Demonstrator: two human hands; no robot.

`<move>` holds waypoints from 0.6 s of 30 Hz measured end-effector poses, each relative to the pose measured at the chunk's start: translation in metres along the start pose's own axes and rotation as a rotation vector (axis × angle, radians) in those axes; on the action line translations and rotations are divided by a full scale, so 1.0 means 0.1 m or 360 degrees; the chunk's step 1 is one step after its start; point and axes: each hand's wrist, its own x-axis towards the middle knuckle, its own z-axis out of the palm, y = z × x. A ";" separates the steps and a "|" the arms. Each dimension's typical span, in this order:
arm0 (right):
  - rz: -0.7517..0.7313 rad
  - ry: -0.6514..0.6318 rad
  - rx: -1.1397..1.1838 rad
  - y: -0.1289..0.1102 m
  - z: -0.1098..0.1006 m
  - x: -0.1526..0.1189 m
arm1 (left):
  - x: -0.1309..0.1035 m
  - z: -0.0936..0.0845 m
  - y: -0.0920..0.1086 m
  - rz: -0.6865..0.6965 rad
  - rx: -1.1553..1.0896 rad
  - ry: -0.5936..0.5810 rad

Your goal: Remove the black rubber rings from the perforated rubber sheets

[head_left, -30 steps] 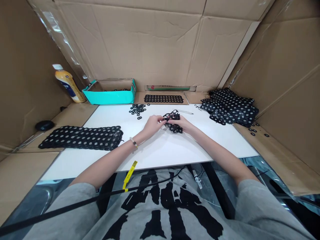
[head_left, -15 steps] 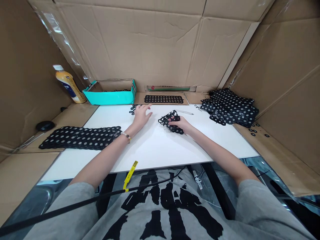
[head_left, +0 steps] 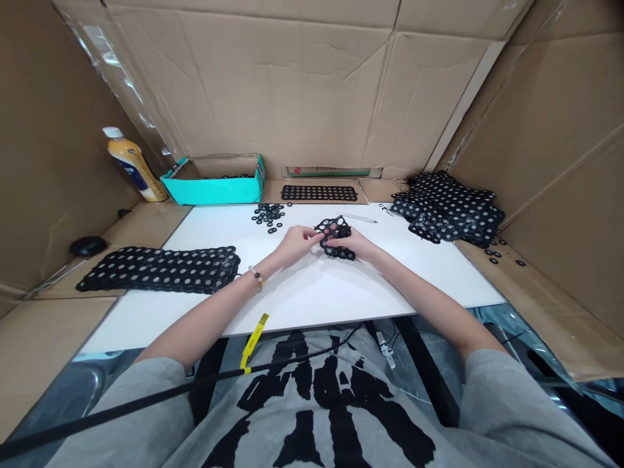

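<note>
Over the middle of the white table (head_left: 312,292), my right hand (head_left: 355,243) grips a bunched piece of black mesh (head_left: 335,239) with round holes. My left hand (head_left: 298,243) is at the left edge of that mesh, its thumb and fingertips pressed together; what they pinch is too small to make out. Loose small black rings (head_left: 267,214) lie on the table beyond my left hand. A white pen (head_left: 359,218) rests behind the mesh.
A long black perforated sheet (head_left: 160,269) lies at the left, a pile of similar sheets (head_left: 448,205) at the right. Along the back are a turquoise box (head_left: 212,191) and a flat black perforated strip (head_left: 319,193). A bottle (head_left: 134,162) stands back left. Cardboard walls enclose the table.
My left hand has moved from the loose rings right and toward me to the mesh, and its fingers have closed. The rings are uncovered. My right hand still holds the mesh.
</note>
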 end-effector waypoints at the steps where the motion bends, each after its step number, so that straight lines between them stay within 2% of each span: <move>1: -0.0002 -0.0026 -0.0012 0.00 0.00 0.00 | 0.01 0.00 -0.02 -0.0013 -0.0016 0.0042; 3: 0.0013 -0.0041 -0.0073 0.01 0.00 0.00 | 0.03 -0.01 -0.04 -0.0075 -0.0050 0.0106; 7: 0.0049 0.0078 -0.0247 0.02 -0.01 0.02 | 0.13 -0.10 -0.16 -0.0255 -0.0203 0.0153; 9: 0.0055 0.0128 -0.0337 0.03 -0.02 0.03 | 0.19 -0.21 -0.28 -0.0313 -0.0215 0.0331; 11: 0.0073 0.0148 -0.0406 0.05 -0.04 0.05 | 0.24 -0.36 -0.43 -0.0359 -0.0119 0.0553; 14: 0.0097 0.0159 -0.0398 0.08 -0.06 0.07 | 0.26 -0.56 -0.62 -0.0433 0.0222 0.0736; 16: 0.0102 0.0179 -0.0367 0.09 -0.06 0.07 | 0.24 -0.61 -0.64 -0.0456 0.0453 0.0783; 18: 0.0108 0.0210 -0.0351 0.09 -0.04 0.07 | 0.21 -0.56 -0.53 -0.0322 0.0552 0.0734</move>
